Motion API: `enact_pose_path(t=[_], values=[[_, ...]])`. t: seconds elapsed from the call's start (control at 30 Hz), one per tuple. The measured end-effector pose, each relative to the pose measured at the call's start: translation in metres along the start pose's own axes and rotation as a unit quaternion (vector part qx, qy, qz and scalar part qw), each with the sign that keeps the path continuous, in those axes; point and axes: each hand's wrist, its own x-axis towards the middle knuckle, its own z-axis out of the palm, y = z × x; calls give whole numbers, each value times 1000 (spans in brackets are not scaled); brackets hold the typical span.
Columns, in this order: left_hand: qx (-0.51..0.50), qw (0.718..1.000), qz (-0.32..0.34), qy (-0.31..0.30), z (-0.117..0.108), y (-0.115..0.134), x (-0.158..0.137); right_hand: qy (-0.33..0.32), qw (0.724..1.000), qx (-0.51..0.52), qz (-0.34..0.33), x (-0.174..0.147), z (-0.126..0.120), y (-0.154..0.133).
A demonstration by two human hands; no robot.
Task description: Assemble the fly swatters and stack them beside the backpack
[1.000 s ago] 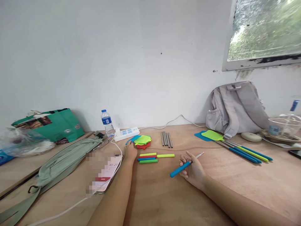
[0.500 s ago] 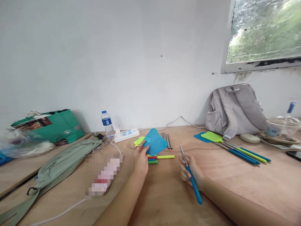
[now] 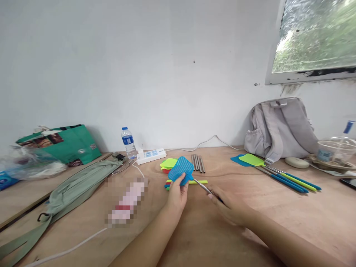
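no readable text, marks on bottle label (image 3: pixel 128 140), power strip (image 3: pixel 151 156), green bag (image 3: pixel 85 139) too small

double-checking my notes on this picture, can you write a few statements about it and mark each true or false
1. The left hand holds a blue mesh paddle. True.
2. The right hand holds nothing. False: this hand grips a metal rod.
3. The water bottle stands beside the power strip. True.
4. The loose metal tubes stand upright. False: they lie flat on the table.
5. The grey backpack is right of those tubes. True.
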Motion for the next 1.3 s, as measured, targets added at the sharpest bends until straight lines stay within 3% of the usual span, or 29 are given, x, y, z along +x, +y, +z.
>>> enact_pose_path(t=[0.33,0.77,0.83,1.0,1.3], values=[[-15,1000,-18,-18,2,-4,-8,28,999,-15,27,4,4,4],[-14,1000,1,-23,-5,-6,0,39,997,-69,7,6,3,7],[-5,999,4,-46,-5,-6,0,39,996,-80,10,6,3,8],[24,984,48,-170,-6,-10,-1,48,993,-106,18,5,5,11],[29,990,37,-131,-10,-16,3,57,992,-95,55,3,10,0]])
